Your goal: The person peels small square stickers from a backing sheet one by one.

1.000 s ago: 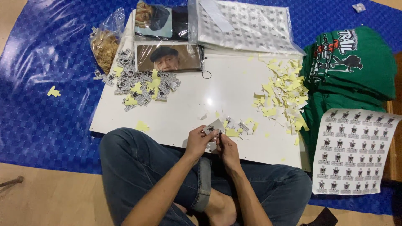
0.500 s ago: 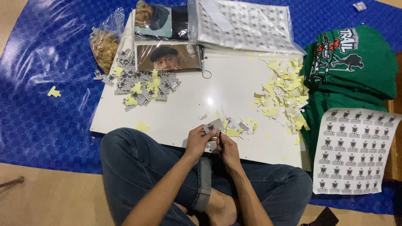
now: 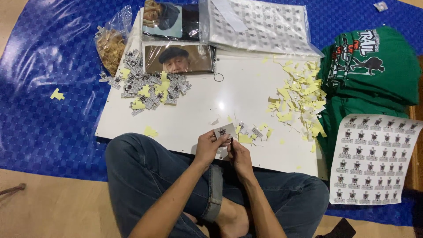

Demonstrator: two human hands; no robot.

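Almost nothing has moved since the earlier frames: your two hands stay at the same place over the near edge of the white board (image 3: 246, 88), in the lower middle of the frame, and the piles around them lie as before. Your left hand (image 3: 207, 147) pinches a small printed sticker (image 3: 224, 131) between thumb and fingers, so its fingers are closed on it and the printed side faces up to you. Your right hand (image 3: 240, 156) comes to the sticker from below, fingers curled and tips touching its lower edge; I cannot tell whether they already grip the backing or only press on it. Judging from this, you are in the step of peeling the yellow backing from one sticker, and the next move asks for a fine pinch at one corner and a slow pull. Both forearms come up from the bottom of the frame, over your crossed legs in jeans, and meet in a narrow angle, wrists low. Just right of your hands lie some yellow scraps (image 3: 244, 138), and a bigger heap of yellow backing pieces (image 3: 299, 94) sits at the right of the board. At the upper left of the board is a pile of finished stickers (image 3: 150, 88). A sheet of uncut stickers (image 3: 374, 161) lies at the lower right, on the folded green shirts (image 3: 370, 66).
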